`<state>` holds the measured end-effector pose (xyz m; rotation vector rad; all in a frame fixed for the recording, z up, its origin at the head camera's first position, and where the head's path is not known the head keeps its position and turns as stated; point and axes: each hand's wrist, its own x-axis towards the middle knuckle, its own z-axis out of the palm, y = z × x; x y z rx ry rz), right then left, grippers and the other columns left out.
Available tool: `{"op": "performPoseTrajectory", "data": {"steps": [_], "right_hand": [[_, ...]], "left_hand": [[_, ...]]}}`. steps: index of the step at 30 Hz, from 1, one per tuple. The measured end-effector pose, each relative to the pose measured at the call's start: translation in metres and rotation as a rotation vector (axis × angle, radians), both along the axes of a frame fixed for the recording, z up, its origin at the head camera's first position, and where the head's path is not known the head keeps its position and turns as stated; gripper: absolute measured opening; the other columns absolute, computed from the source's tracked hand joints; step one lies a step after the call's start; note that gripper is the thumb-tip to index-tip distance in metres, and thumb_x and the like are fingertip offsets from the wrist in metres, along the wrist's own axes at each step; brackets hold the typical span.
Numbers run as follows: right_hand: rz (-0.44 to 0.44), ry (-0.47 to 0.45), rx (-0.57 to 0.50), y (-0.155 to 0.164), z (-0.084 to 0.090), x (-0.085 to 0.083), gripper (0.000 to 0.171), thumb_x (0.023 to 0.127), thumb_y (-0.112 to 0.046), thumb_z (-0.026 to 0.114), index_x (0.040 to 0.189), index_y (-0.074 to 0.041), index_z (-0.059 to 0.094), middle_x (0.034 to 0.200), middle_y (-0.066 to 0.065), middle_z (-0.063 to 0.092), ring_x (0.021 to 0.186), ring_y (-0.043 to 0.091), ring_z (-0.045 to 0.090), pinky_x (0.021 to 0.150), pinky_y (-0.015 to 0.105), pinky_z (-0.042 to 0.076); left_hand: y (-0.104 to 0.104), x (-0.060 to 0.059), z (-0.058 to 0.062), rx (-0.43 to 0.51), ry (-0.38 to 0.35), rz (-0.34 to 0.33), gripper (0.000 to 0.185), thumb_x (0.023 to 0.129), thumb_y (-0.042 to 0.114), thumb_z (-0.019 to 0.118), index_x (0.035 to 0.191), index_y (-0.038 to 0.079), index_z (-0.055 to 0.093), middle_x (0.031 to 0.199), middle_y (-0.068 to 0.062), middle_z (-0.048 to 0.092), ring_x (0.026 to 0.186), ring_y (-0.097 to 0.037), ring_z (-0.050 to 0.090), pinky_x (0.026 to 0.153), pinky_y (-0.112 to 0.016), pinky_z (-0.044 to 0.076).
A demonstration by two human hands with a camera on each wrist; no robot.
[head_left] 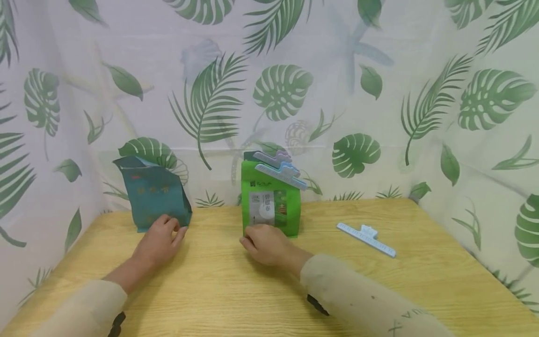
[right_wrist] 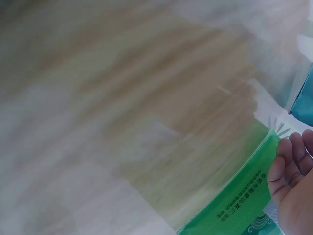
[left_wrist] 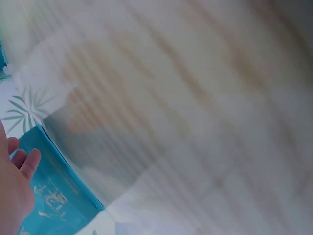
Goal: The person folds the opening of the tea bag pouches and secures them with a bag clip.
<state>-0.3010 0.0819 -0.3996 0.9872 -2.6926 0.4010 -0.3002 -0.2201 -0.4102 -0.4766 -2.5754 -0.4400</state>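
A teal pouch (head_left: pixel 157 194) stands at the back left, its top edges parted. My left hand (head_left: pixel 160 238) is at its lower front with loosely bent fingers; in the left wrist view the hand (left_wrist: pixel 17 181) overlaps the pouch (left_wrist: pixel 58 196). Toward the middle stands a bright green tea pouch (head_left: pixel 248 201) with a light blue sealing clip (head_left: pixel 280 175) slanting across its top. My right hand (head_left: pixel 267 244) is low in front of it, fingers loosely curled and nothing in them. The right wrist view has those fingers (right_wrist: pixel 276 169) beside the green pouch (right_wrist: pixel 244 200).
Behind the green pouch shows the dark top of another pouch (head_left: pixel 249 156), with a purple sealing clip (head_left: pixel 273 160) on it. Another light blue clip (head_left: pixel 366 239) lies on the wooden table (head_left: pixel 236 299) to the right. A leaf-patterned sheet (head_left: pixel 320 56) hangs around the back and sides.
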Motion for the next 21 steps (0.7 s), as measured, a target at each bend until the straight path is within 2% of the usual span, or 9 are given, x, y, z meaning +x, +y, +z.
{"op": "performPoseTrajectory", "data": {"steps": [6,11,16,21], "right_hand": [[0.019,0.022,0.007,-0.008,0.001,0.000,0.029,0.104,-0.029,0.052,0.077,-0.018,0.052,0.067,-0.007,0.048,0.061,0.010,0.046,0.059,0.024,0.040],[0.001,-0.011,0.017,-0.015,0.000,-0.001,0.026,0.104,-0.030,0.052,0.081,-0.018,0.053,0.070,-0.007,0.050,0.063,0.010,0.046,0.060,0.024,0.041],[0.000,-0.028,0.042,-0.025,0.000,-0.002,0.022,0.104,-0.031,0.051,0.089,-0.016,0.057,0.075,-0.007,0.053,0.066,0.009,0.048,0.062,0.023,0.043],[-0.007,-0.011,0.072,-0.035,-0.001,-0.002,0.022,0.105,-0.032,0.049,0.097,-0.014,0.060,0.087,-0.004,0.062,0.073,0.010,0.055,0.067,0.026,0.049]], "left_hand": [[-0.017,-0.001,-0.001,-0.020,-0.013,0.021,0.015,0.096,0.013,0.062,0.087,0.001,0.060,0.087,-0.013,0.057,0.074,-0.025,0.053,0.069,-0.042,0.050],[-0.031,0.000,-0.002,-0.044,-0.006,0.048,0.015,0.095,0.013,0.063,0.084,0.003,0.059,0.082,-0.010,0.055,0.072,-0.023,0.050,0.067,-0.042,0.048],[-0.043,0.000,-0.001,-0.074,-0.005,0.100,0.017,0.094,0.014,0.063,0.084,0.002,0.058,0.079,-0.011,0.056,0.069,-0.026,0.054,0.066,-0.047,0.050],[-0.053,-0.001,-0.001,-0.086,-0.013,0.189,0.025,0.098,0.019,0.056,0.086,-0.003,0.055,0.081,-0.018,0.058,0.077,-0.039,0.057,0.068,-0.055,0.048]]}}
